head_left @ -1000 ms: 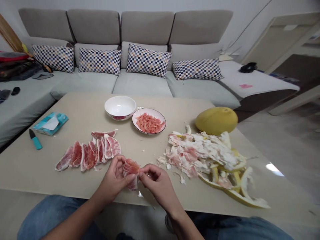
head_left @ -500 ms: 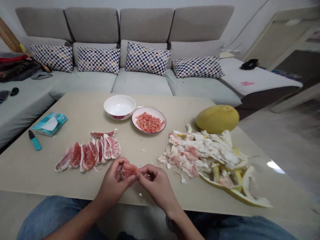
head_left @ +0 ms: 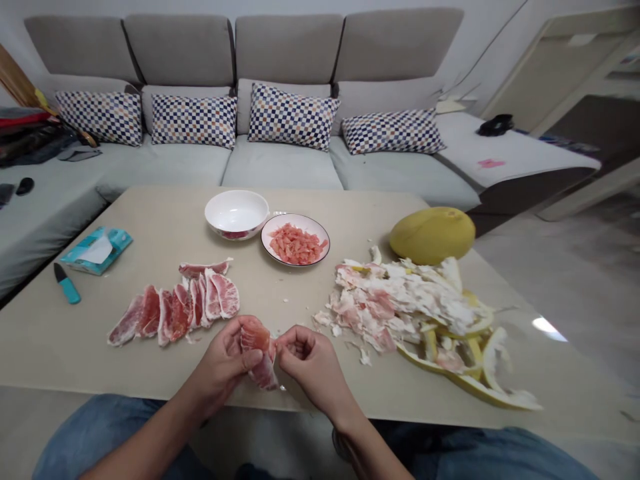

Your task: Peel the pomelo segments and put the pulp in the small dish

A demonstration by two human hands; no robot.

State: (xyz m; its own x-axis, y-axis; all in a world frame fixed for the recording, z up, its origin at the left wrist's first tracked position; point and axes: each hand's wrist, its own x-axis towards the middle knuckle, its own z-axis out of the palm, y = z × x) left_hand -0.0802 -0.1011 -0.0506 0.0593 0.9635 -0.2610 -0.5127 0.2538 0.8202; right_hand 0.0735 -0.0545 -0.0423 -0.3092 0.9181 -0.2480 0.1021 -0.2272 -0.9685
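My left hand (head_left: 220,365) and my right hand (head_left: 305,357) hold a peeled pink pomelo segment (head_left: 257,353) between them above the table's near edge. The left fingers wrap its side, and the right fingertips pinch its right edge. Part of the segment hangs below my left thumb. To the left lies a row of membrane-covered pomelo segments (head_left: 175,310). A plate of pink pomelo pulp (head_left: 295,243) and a white bowl (head_left: 235,213) stand beyond my hands. To the right lies a heap of white pith and yellow rind (head_left: 400,307).
A yellow-green pomelo (head_left: 433,235) sits behind the heap on the beige table (head_left: 75,347). A teal-handled knife (head_left: 67,285) and a teal tissue packet (head_left: 95,251) lie at the left edge. A grey sofa (head_left: 280,170) with checked cushions stands behind the table.
The segment is now pulled longer and hangs lower between my hands, with its flesh showing more. My view has shifted slightly.
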